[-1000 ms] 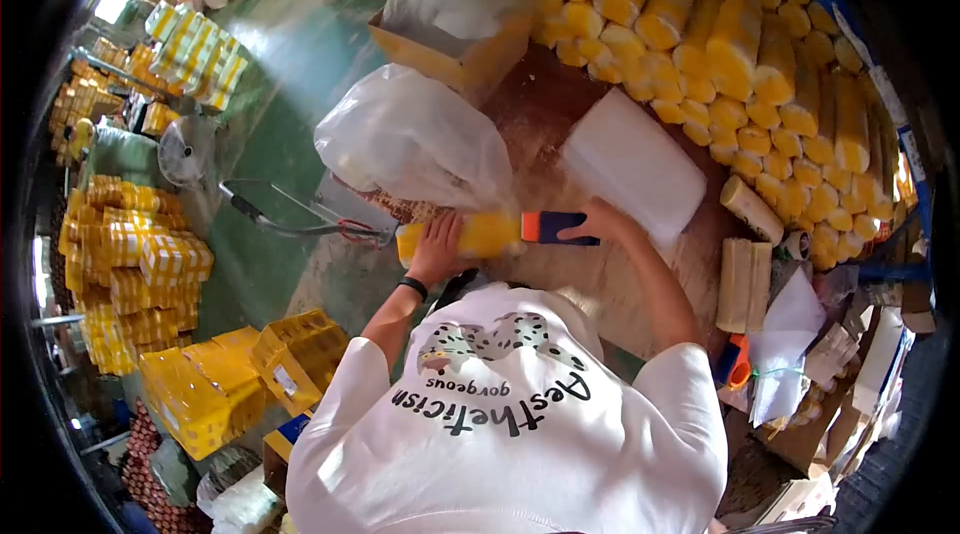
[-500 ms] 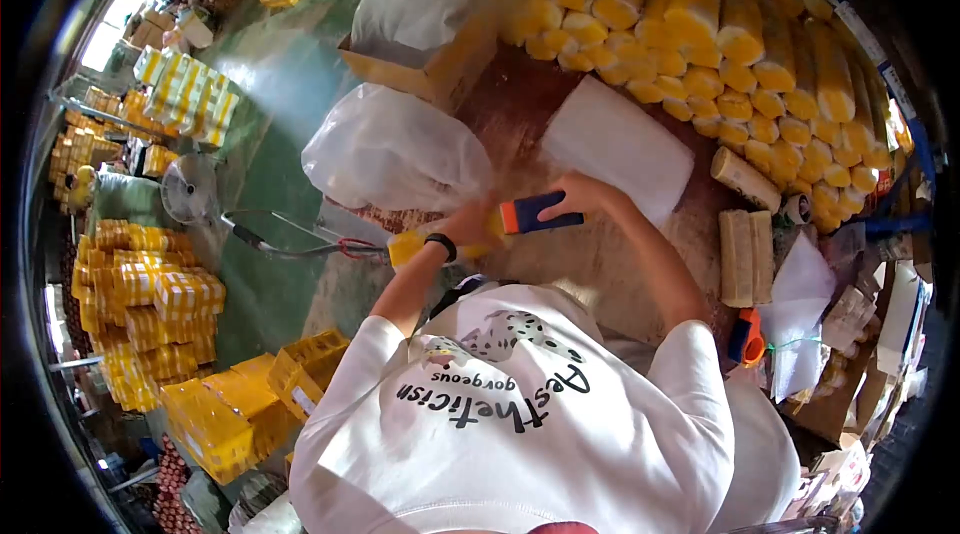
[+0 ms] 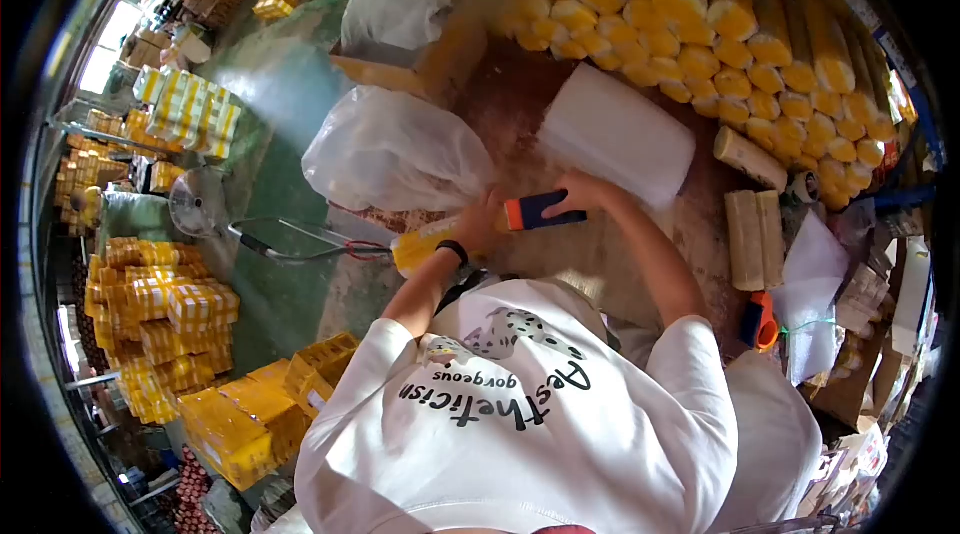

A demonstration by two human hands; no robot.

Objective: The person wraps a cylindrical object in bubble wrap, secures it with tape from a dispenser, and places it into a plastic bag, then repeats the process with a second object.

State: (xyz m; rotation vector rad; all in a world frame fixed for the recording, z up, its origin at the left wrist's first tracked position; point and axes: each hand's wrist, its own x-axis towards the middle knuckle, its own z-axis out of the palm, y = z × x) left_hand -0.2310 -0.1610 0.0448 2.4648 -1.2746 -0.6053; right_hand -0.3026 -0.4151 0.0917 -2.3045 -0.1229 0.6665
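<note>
My left hand (image 3: 480, 225), with a black band at its wrist, is closed on a yellow-wrapped roll (image 3: 417, 248) low in front of my body. My right hand (image 3: 577, 196) grips a dark blue and orange tool (image 3: 540, 211), whose orange end touches or nearly touches my left hand. A clear plastic bag with pale contents (image 3: 390, 149) stands just beyond my left hand. Beyond my right hand lies a white, padded-looking block (image 3: 620, 134).
Yellow-ended rolls (image 3: 740, 44) are piled at the back right. A cardboard box (image 3: 440, 64) holds a pale bag. Yellow boxes (image 3: 235, 424) and a fan (image 3: 198, 202) are at left. Another orange and blue tool (image 3: 762, 322) and brown packs (image 3: 754, 239) are at right.
The view has shifted slightly. My left hand and the yellow roll sit a little further right in the frame, and both hands keep their holds.
</note>
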